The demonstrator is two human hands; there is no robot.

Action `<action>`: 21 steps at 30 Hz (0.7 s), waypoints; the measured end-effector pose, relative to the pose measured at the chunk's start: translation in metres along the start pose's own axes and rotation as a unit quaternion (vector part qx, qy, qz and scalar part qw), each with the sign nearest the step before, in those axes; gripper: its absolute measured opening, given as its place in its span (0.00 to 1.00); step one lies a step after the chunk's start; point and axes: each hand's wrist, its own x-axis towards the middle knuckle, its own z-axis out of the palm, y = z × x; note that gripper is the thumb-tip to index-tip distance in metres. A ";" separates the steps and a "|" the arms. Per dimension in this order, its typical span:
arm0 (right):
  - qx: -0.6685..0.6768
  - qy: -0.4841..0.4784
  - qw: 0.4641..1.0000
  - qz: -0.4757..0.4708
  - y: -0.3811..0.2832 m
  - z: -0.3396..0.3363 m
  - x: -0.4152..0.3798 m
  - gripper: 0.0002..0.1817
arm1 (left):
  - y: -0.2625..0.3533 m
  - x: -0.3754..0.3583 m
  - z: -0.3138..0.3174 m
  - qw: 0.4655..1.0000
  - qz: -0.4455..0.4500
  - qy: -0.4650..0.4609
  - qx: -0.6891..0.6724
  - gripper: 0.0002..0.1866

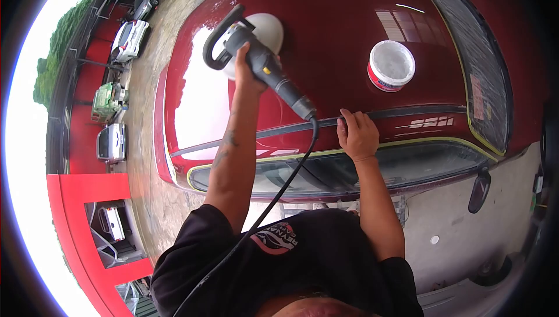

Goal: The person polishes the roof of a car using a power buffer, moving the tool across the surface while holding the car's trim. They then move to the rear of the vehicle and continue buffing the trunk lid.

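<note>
Outdoors, on a paved forecourt (148,160) lined with parked cars (110,141), a dark red car fills most of the view, its glossy roof (338,32) reflecting the sky. On that roof sits an electric polisher (256,55), its grey body angled down toward the person and its white foam pad (266,30) pressed flat against the paint near the roof's front edge, beside a bright patch of glare. The person's left hand (247,64) is wrapped around the polisher's body just behind the black loop handle (216,43), fingers closed on it. A black power cord (279,192) leaves the tail of the tool, crosses the roof edge and runs down over the person's black T-shirt (303,259). The right hand (356,133) lies at the roof's edge beside the cord, fingers curled over the dark trim strip (402,113) above the side window, gripping nothing else. Well apart from the polisher, farther along the roof, stands a round white tub (391,65) with a red band on its side. Yellow-green masking tape (407,142) outlines the side window (419,163) and the windscreen (477,66), and a black side mirror (479,190) hangs below. Red building walls (87,200) stand beyond the cars.
</note>
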 end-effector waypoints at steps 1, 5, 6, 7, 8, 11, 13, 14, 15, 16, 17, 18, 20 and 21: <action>0.002 -0.002 1.000 0.001 0.000 0.000 -0.001 0.15 | -0.005 0.002 0.013 1.000 -0.011 0.001 -0.007 0.36; 0.009 -0.009 1.000 0.003 0.003 0.000 -0.002 0.15 | -0.018 0.015 0.042 0.999 0.017 -0.022 -0.026 0.34; 0.011 -0.010 1.000 0.004 0.002 0.000 -0.001 0.15 | -0.014 0.018 0.040 0.999 0.021 -0.018 -0.027 0.35; 0.009 -0.008 1.000 0.003 0.002 0.000 -0.001 0.15 | -0.012 0.022 0.039 0.999 0.026 -0.014 -0.028 0.35; 0.007 -0.006 1.000 0.002 0.002 0.000 -0.001 0.15 | -0.010 0.025 0.037 0.999 0.031 -0.011 -0.029 0.35; 0.002 0.002 1.000 0.002 0.006 0.000 -0.001 0.15 | 0.000 0.028 0.018 0.998 0.023 -0.001 -0.050 0.36; 0.002 0.002 1.000 0.004 0.013 0.000 -0.003 0.15 | 0.002 0.031 0.000 0.998 0.042 -0.010 -0.043 0.37; 0.002 0.002 1.000 0.005 0.015 0.001 -0.002 0.14 | 0.003 0.031 -0.009 0.998 0.050 -0.006 -0.039 0.37; 0.002 0.002 1.000 0.007 0.016 0.001 -0.002 0.14 | 0.006 0.028 -0.017 0.998 0.059 -0.004 -0.036 0.38; -0.001 0.000 1.000 0.008 0.015 0.000 -0.001 0.14 | 0.008 0.022 -0.025 0.998 0.057 0.001 -0.035 0.38; -0.005 0.000 1.000 0.007 0.005 -0.001 0.000 0.14 | 0.017 0.011 -0.037 0.998 0.056 0.001 -0.035 0.37; -0.008 -0.001 1.000 0.008 0.004 -0.001 0.001 0.14 | 0.019 0.003 -0.044 0.998 0.054 0.002 -0.034 0.36; -0.009 -0.003 1.000 0.008 0.003 -0.001 0.001 0.14 | 0.017 -0.010 -0.056 0.998 0.061 0.007 -0.024 0.35; -0.010 -0.005 1.000 0.008 0.003 0.000 0.000 0.14 | 0.015 -0.018 -0.058 0.998 0.061 0.004 -0.024 0.35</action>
